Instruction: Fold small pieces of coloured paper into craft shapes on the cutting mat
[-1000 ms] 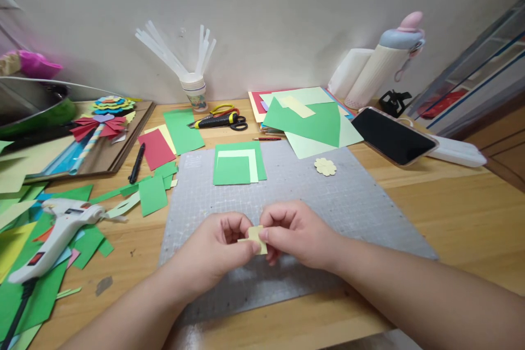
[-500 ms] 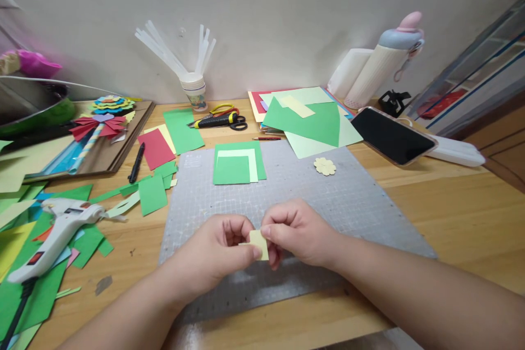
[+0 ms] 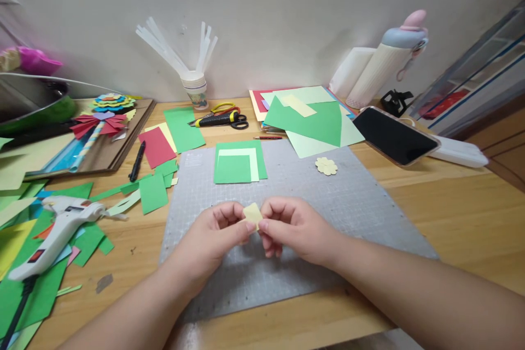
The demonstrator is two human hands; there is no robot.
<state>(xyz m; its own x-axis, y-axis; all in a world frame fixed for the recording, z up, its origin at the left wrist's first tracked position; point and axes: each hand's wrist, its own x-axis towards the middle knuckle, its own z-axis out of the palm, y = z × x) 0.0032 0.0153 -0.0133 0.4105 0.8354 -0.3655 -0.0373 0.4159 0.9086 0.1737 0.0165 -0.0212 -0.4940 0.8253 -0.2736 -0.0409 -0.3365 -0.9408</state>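
Observation:
Both hands meet over the near middle of a grey cutting mat [image 3: 353, 213]. My left hand [image 3: 213, 238] and my right hand [image 3: 293, 227] each pinch a small pale yellow folded paper piece [image 3: 252, 212] between thumb and fingers, just above the mat. The other fingers are curled in. A pale yellow paper flower cut-out [image 3: 326, 166] lies on the mat at the far right. Stacked green and light green paper squares [image 3: 238, 163] rest on the mat's far edge.
A white glue gun [image 3: 53, 232] lies among green paper scraps at left. Scissors [image 3: 221, 118], a cup of glue sticks [image 3: 196, 90], coloured paper sheets [image 3: 311, 120], a phone [image 3: 394, 135] and a bottle [image 3: 385, 65] line the back of the wooden table.
The hands have lifted slightly away from me and turned the yellow paper piece, which now shows as a smaller diamond shape between the fingertips.

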